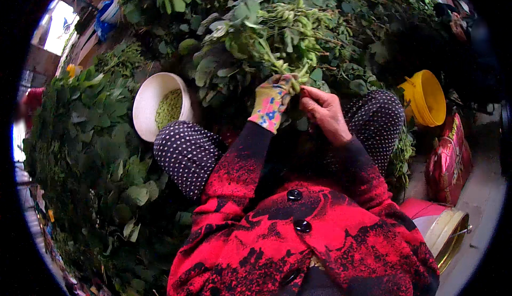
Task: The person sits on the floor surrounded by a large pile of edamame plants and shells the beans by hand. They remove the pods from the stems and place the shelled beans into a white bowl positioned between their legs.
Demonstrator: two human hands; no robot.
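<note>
My left hand (271, 104), in a patterned knit glove, is closed around the lower end of a bunch of bean plants (298, 26). Plump green pods and leaves spread from it, away from me. Close beside it, my bare right hand (326, 113) has thumb and forefinger pinched together next to the lowest pods. What sits between those fingertips is too small to tell. By my left knee, a white bucket (144, 106) tilts toward me with shelled green beans (169, 108) inside.
Leafy cut plants (96, 162) are heaped at the left and across the far side. A yellow bucket (433, 98) leans beyond my right knee. Nearer on the right are a red bag (450, 162) and a metal tin (445, 234) lying on its side.
</note>
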